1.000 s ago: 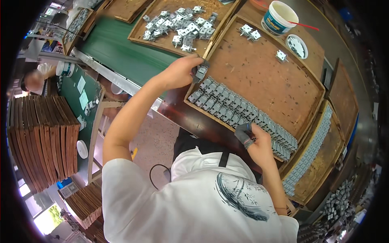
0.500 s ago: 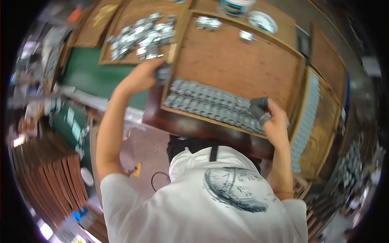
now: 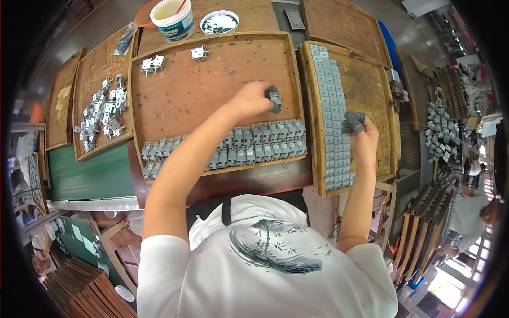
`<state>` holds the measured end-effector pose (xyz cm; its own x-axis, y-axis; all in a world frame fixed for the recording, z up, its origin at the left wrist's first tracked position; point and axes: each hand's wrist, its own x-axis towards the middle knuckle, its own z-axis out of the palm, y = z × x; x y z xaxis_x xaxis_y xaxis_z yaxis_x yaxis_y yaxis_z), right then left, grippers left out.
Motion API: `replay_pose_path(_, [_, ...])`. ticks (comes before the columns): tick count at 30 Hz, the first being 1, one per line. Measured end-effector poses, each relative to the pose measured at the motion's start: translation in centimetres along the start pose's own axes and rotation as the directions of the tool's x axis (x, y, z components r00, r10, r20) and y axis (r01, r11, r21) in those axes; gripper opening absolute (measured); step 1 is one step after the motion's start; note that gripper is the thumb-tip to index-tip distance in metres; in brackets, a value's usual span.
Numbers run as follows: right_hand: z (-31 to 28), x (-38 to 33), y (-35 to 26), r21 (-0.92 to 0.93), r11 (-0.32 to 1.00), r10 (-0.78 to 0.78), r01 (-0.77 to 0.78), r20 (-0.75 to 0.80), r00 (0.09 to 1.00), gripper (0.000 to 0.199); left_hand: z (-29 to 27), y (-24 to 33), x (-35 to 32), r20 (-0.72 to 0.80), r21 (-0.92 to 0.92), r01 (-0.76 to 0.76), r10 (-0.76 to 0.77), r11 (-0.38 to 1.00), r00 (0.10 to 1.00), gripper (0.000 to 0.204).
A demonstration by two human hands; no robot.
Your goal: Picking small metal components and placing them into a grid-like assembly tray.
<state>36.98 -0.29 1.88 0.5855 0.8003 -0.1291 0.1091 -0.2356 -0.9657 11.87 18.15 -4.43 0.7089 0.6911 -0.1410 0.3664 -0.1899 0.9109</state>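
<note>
**Grey part (image 3: 275,98) pinched in the left hand (image 3: 253,98) over the middle tray (image 3: 180,95)**

The grey part sits at the right end of the left hand, between covered fingers that wrap most of it, so its long axis cannot be made out. The 2 rows of metal pieces (image 3: 260,152) run side to side along the tray's near edge, bodyward of those fingers; the left hand is nearer them than the right hand (image 3: 363,131). The left forearm hides part of the rows. The right hand's covered fingers bunch at the right edge of the grey blocks (image 3: 333,106) in the right tray (image 3: 366,74); whether they grip anything, I cannot tell. Farther out, 3 loose pieces (image 3: 199,52) lie near a white tub (image 3: 175,27).
</note>
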Motion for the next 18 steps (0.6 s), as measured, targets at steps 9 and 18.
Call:
replay_pose_path(9, [-3.1,10.6,3.1,-0.279,0.957,-0.054,0.079,0.097,0.994,0.022,5.0,1.5,2.8,0.072,0.125,0.111,-0.121,0.986,0.990,0.042])
replay_pose_path(18, [1.2,24.6,6.9,-0.816,0.569,-0.152,0.098,0.013,0.988,0.036,7.7,0.1,2.7,0.018,0.210,0.017,-0.021,0.978,1.000,0.057])
